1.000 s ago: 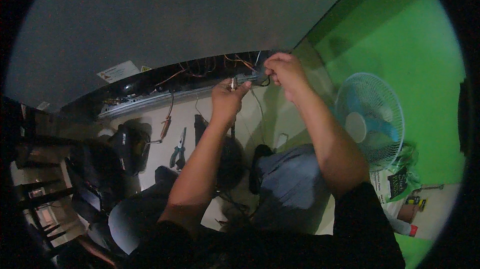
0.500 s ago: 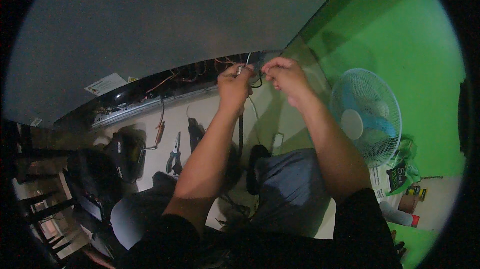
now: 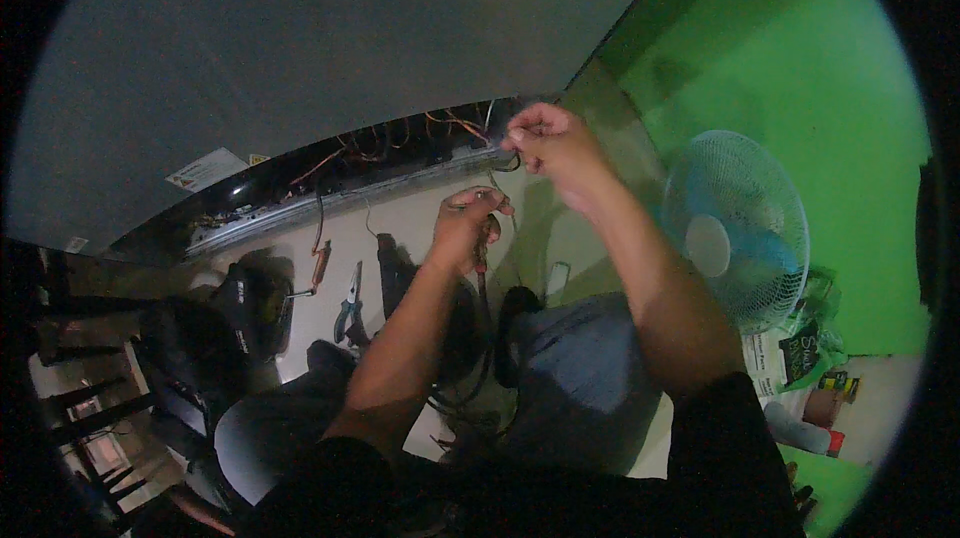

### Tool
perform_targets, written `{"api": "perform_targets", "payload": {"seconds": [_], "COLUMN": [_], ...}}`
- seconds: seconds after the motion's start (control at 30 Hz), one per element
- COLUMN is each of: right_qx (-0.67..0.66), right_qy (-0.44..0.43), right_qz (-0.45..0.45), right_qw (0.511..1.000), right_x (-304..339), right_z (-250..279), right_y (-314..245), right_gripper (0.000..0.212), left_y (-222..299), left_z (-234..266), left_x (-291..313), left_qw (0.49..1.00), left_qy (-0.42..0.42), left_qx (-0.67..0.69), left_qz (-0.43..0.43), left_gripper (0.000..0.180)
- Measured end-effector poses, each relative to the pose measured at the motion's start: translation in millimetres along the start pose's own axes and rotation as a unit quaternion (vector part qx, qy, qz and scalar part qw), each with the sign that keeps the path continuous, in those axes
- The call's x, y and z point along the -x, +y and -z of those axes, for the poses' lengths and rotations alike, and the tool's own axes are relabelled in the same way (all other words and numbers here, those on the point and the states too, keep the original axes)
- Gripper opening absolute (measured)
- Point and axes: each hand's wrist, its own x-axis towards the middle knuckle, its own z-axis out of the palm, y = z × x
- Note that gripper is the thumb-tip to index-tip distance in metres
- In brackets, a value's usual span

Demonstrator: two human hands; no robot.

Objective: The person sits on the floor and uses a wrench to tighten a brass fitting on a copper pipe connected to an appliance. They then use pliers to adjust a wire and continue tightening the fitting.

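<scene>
While gripping a dark hose (image 3: 483, 288) in the curled left hand (image 3: 463, 233), pinching black wire (image 3: 511, 169) with the right hand (image 3: 563, 151).

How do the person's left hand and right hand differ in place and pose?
The left hand is over the floor; the right hand is higher, near the metal rail. A dark hose hangs below the left hand; a black cable loops below the right hand. Both are bare, fingers curled.

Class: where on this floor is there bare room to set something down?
Bare floor shows right of the small white object, beyond the right knee; a smaller patch lies between pliers and metal rail. Copper tubes crowd the appliance's base.
</scene>
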Motion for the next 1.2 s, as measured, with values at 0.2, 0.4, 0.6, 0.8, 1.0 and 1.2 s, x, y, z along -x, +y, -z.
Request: {"api": "perform_targets", "payload": {"seconds": [0.2,0.4,0.6,0.8,1.0,1.2], "right_qx": [0.051,0.171,0.175,0.159,0.19,0.228], "right_qy": [-0.08,-0.222,-0.273,-0.274,-0.241,-0.222], "right_qz": [0.055,0.31,0.375,0.384,0.453,0.492], "right_qw": [0.994,0.909,0.869,0.867,0.837,0.811], "right_x": [11.2,107.1,183.4,243.1,250.3,250.7], "right_z": [-11.6,-31.0,-65.7,-92.6,-107.0,-111.8], "right_y": [-33.0,-75.9,-86.0,-60.1,-49.9,-53.1], "right_gripper": [0.013,0.017,0.024,0.026,0.027,0.027], "left_y": [58.6,100.2,109.7,89.3,77.7,83.9], "left_z": [-12.9,-22.9,-24.4,-10.1,5.0,7.8], "left_x": [41.3,135.1,243.4,306.7,313.4,310.3], "left_qw": [0.983,0.967,0.971,0.943,0.924,0.927], "left_qy": [0.014,-0.098,-0.091,-0.085,-0.103,-0.132], "left_qx": [-0.057,-0.027,-0.116,-0.225,-0.228,-0.218], "left_qz": [-0.173,-0.232,-0.188,-0.232,-0.289,-0.276], "left_gripper": [0.019,0.026,0.017,0.023,0.031,0.034]}}
